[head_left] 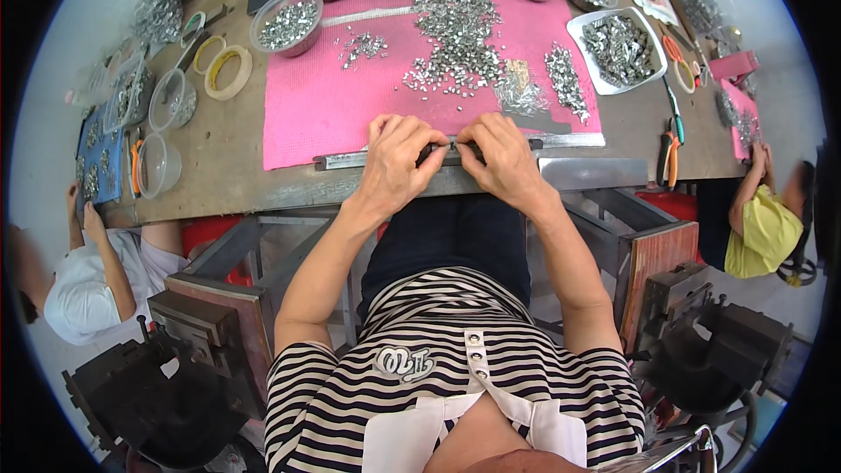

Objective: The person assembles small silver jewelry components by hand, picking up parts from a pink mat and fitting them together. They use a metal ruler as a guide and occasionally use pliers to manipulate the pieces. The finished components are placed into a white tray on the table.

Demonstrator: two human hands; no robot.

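Close together at the near edge of the pink mat (333, 96), both my hands have their fingers pinched. My left hand (396, 158) and my right hand (506, 162) nearly meet, fingertip to fingertip. What lies between the fingertips is too small to make out. Under them a narrow metal bar (342, 160) runs along the table edge, partly hidden by my hands. Beyond my hands, a large heap of small silver metal pieces (455, 26) spreads over the mat. Thin, flat metal strips (523, 98) lie nearer my right hand, beside another small pile of pieces (565, 79).
Several plastic tubs of metal pieces, including a round tub (287, 24) and a white square tray (616, 48), ring the mat. Tape rolls (229, 73) sit at left; orange-handled pliers (669, 158) lie at right. Co-workers sit on the left (92, 289) and right (762, 232).
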